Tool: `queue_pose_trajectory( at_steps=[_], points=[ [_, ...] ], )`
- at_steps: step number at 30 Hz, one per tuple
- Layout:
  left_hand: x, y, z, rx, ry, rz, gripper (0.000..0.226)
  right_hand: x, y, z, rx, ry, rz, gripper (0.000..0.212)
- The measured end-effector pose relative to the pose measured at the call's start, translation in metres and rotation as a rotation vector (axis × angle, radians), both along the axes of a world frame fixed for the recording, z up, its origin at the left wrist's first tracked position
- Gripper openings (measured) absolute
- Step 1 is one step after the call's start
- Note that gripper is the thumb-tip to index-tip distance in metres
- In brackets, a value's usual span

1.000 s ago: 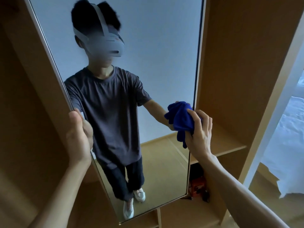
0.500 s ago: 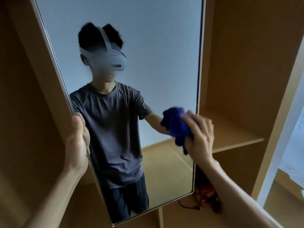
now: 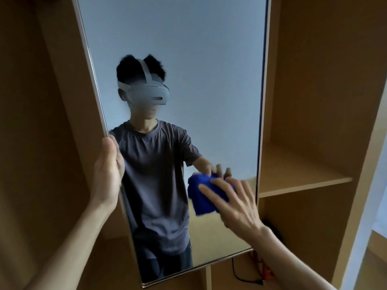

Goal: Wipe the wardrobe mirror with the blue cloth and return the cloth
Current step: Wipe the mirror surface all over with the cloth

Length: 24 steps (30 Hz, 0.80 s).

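The tall wardrobe mirror point(image 3: 199, 59) fills the middle of the view, tilted with its left edge nearer to me. My left hand point(image 3: 107, 172) grips that left edge at mid-height, thumb on the front. My right hand point(image 3: 234, 204) lies flat with spread fingers over the bunched blue cloth point(image 3: 202, 195), pressing it against the glass in the lower right part of the mirror. The glass reflects a person in a dark T-shirt wearing a headset, with the hand and cloth mirrored.
Wooden wardrobe panels surround the mirror. An open shelf point(image 3: 299, 181) sits to the right at hand height. Below it, behind my right forearm, lie a black cable point(image 3: 240, 277) and something red point(image 3: 266, 271). A pale upright point(image 3: 368, 206) stands at far right.
My right hand has slid left and down from the mirror's right edge onto the glass, flattening over the cloth. The view has tilted upward. My left hand keeps its grip on the left edge.
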<state>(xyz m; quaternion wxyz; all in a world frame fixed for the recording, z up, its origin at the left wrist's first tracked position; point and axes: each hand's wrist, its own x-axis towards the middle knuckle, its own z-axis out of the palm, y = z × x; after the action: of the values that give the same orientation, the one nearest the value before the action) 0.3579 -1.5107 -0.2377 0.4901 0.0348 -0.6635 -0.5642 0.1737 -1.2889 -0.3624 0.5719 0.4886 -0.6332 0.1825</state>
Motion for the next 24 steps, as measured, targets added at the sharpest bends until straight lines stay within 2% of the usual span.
queue_pose_trajectory(
  at_steps=[2,3,5,6,9,11,13,17,18,19,22,24],
  points=[
    [0.001,0.004,-0.007,-0.001,-0.018,0.007,0.046,-0.005,0.001,0.039,-0.134,-0.035,-0.025,0.079],
    [0.002,0.005,-0.010,0.015,-0.021,-0.009,0.053,-0.008,0.002,0.064,-0.219,-0.062,-0.038,0.072],
    [0.004,0.001,-0.017,0.050,-0.053,-0.007,0.085,-0.012,0.003,0.114,-0.357,-0.120,-0.076,0.066],
    [0.004,-0.001,-0.019,0.048,-0.049,0.007,0.089,-0.013,0.002,0.135,-0.409,-0.151,-0.093,0.066],
    [0.000,-0.006,-0.024,0.101,-0.033,0.018,0.076,-0.009,-0.009,0.168,-0.491,-0.249,-0.075,0.066],
    [-0.001,-0.006,-0.026,0.113,-0.021,0.006,0.061,0.001,-0.021,0.157,-0.483,-0.256,-0.047,0.067],
    [-0.002,-0.005,-0.029,0.120,-0.009,-0.013,0.057,0.012,-0.032,0.122,-0.411,-0.192,-0.006,0.068],
    [-0.007,-0.009,-0.035,0.040,0.012,0.014,0.070,0.030,-0.048,0.027,-0.109,0.091,0.084,0.049],
    [-0.007,-0.011,-0.036,0.043,0.018,0.016,0.081,0.034,-0.050,0.009,-0.028,0.138,0.085,0.049],
    [-0.007,-0.011,-0.038,0.046,0.015,0.003,0.082,0.037,-0.051,-0.005,0.027,0.158,0.074,0.049],
    [-0.006,-0.009,-0.049,0.035,0.023,0.028,0.042,0.040,-0.051,-0.025,0.025,0.159,0.071,0.050],
    [-0.007,-0.010,-0.060,0.047,0.051,0.034,0.038,0.037,-0.051,-0.023,-0.022,0.201,0.081,0.050]
  ],
)
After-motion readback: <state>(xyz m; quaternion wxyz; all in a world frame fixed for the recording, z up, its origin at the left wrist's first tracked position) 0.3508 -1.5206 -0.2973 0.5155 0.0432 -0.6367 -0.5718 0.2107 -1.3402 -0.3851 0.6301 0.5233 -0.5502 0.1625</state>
